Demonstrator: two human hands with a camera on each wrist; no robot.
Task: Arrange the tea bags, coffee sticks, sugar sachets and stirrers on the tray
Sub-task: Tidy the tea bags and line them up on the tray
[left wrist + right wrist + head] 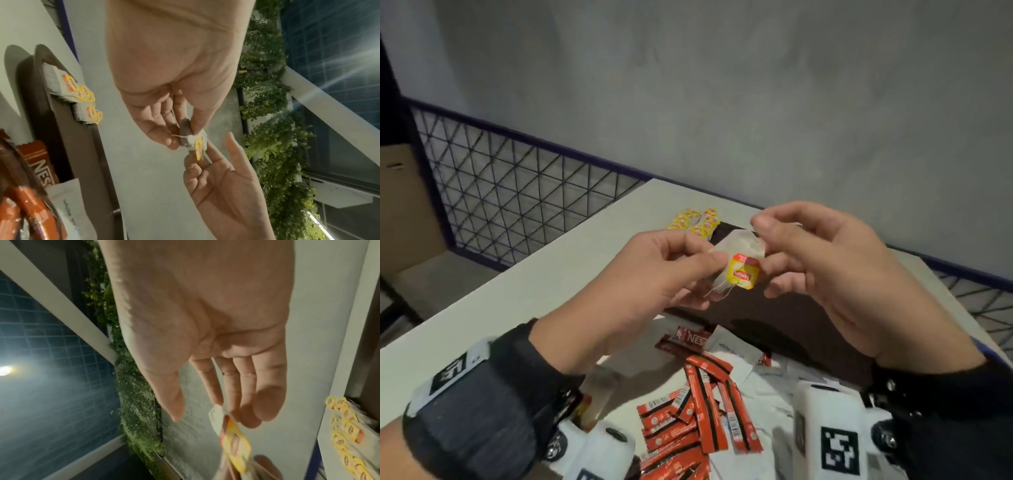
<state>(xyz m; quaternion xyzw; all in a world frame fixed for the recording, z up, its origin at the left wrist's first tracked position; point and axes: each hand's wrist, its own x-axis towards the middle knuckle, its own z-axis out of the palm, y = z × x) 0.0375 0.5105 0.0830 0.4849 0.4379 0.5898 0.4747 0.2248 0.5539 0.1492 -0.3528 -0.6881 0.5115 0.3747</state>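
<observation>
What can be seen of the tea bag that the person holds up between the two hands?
The tea bag is a thin, whitish, half-transparent paper pouch, slightly crumpled, with dark tea showing through in the left wrist view. A yellow and red Lipton tag lies against its front, and a thin white string hangs at its lower edge. It is held in the air above the dark brown tray. The left hand pinches its left side; the right hand's fingers touch its right side.
</observation>
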